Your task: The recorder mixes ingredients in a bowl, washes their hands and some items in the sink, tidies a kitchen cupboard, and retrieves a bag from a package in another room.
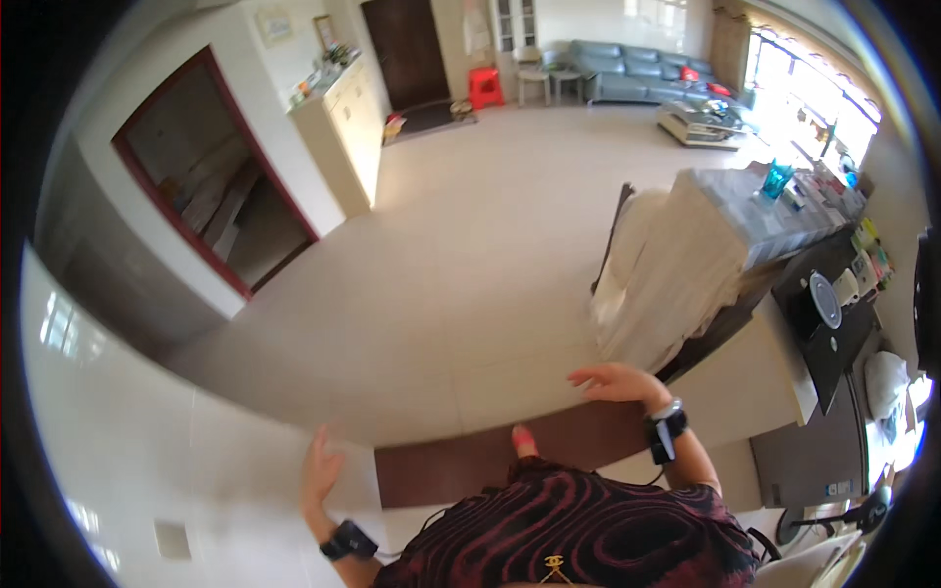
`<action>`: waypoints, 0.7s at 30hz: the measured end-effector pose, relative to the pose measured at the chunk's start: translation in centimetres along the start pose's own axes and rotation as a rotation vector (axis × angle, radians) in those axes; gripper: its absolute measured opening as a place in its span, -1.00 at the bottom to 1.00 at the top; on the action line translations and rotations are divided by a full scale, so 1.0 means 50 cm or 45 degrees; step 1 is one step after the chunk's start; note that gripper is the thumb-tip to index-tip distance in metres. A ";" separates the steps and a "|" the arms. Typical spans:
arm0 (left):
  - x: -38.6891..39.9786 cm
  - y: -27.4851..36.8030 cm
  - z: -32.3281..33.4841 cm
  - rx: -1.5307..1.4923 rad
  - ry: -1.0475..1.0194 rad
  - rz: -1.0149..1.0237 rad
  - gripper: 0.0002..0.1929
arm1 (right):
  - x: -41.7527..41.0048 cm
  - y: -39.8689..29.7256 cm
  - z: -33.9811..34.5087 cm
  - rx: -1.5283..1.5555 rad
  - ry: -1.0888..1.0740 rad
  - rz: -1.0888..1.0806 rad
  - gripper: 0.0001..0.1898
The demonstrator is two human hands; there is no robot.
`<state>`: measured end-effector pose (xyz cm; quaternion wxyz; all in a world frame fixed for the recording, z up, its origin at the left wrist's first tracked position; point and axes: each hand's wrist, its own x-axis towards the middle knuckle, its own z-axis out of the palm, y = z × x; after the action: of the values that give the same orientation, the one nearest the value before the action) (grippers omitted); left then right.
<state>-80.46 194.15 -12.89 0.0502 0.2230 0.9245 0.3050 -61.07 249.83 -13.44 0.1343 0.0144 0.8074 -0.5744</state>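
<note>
My left hand hangs in the air beside the white tiled wall, fingers apart and holding nothing. Out to the other side, my right hand is also bare, its fingers spread over the pale tiled floor. A black device is strapped at each wrist. Below and between the hands, one foot in a red shoe rests on the dark brown threshold strip. The cabinet end stands nearest my right forearm.
At right, a cloth-covered table carries a blue glass container. A black counter holds a lidded pot. Ahead are a cream cabinet, a red stool, a sofa and a coffee table. An open doorway lies left.
</note>
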 end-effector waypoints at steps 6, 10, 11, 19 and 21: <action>0.235 0.166 -0.072 -0.883 0.292 -0.313 -0.49 | 0.403 -0.056 -0.099 -0.107 -0.193 -0.275 -0.47; 0.358 0.166 -0.139 -0.907 0.361 -0.317 -0.23 | 0.582 -0.144 -0.119 -0.018 -0.362 -0.328 -0.41; 0.388 0.131 -0.133 -0.913 0.342 -0.304 -0.23 | 0.630 -0.144 -0.125 -0.018 -0.341 -0.319 -0.41; 0.640 -0.081 -0.123 -0.879 0.752 -0.547 -0.41 | 1.012 -0.125 -0.148 -0.233 -0.483 -0.352 -0.47; 0.739 -0.161 -0.148 -0.872 0.738 -0.473 -0.41 | 1.144 -0.128 -0.146 -0.211 -0.453 -0.376 -0.49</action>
<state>-118.32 200.78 -10.03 -0.0854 -0.0691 0.7711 0.6272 -118.79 246.98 -18.66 0.1898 -0.2162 0.8087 -0.5131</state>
